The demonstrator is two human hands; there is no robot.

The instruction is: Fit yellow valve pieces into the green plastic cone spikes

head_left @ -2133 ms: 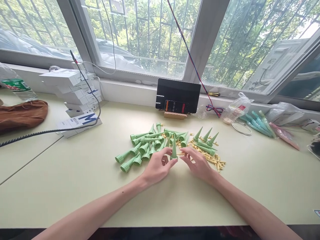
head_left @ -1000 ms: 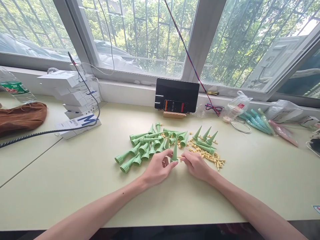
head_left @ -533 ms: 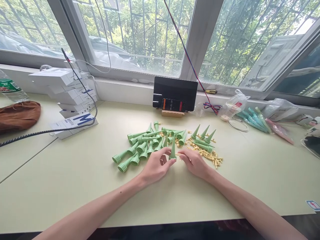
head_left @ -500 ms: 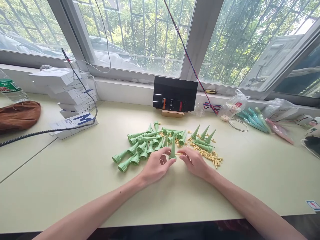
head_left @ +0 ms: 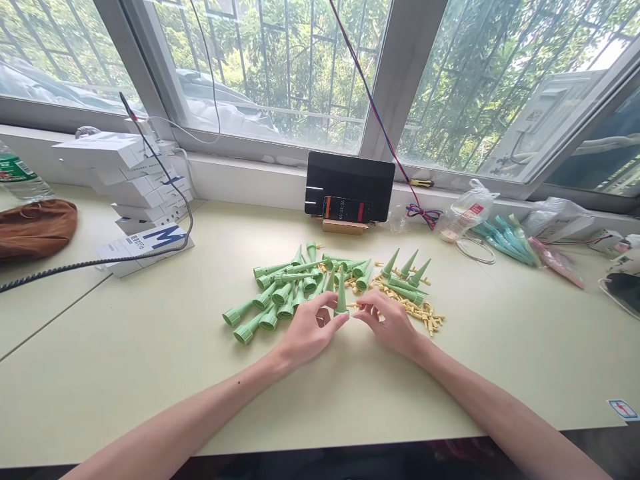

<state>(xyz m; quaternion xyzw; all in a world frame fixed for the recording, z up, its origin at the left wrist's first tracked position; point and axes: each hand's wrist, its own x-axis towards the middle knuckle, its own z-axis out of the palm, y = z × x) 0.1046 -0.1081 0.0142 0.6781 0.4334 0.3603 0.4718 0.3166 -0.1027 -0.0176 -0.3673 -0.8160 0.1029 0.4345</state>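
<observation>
My left hand (head_left: pixel 314 325) is closed on the base of a green plastic cone-shaped spike (head_left: pixel 341 297), its tip pointing up. Just to the right, my right hand (head_left: pixel 387 320) pinches a small yellow plastic piece (head_left: pixel 353 305) at the spike's lower side. Whether the piece sits in the spike I cannot tell. Left of and behind my left hand lies a pile of green spikes (head_left: pixel 283 293), most on their sides with round caps. Beyond my right hand, several green spikes (head_left: pixel 407 265) stand upright beside a heap of small yellow pieces (head_left: pixel 427 315).
A phone (head_left: pixel 345 209) leans against a black tablet (head_left: pixel 350 183) on a cardboard stand at the back. White boxes (head_left: pixel 145 193) are stacked at the left, with a black cable (head_left: pixel 125 261) across them. Plastic bags (head_left: pixel 467 210) and blue packets (head_left: pixel 505 240) lie at the right.
The held spike has shifted slightly left and down. The yellow piece in my right hand shows more clearly beside it. The view has moved a little.
</observation>
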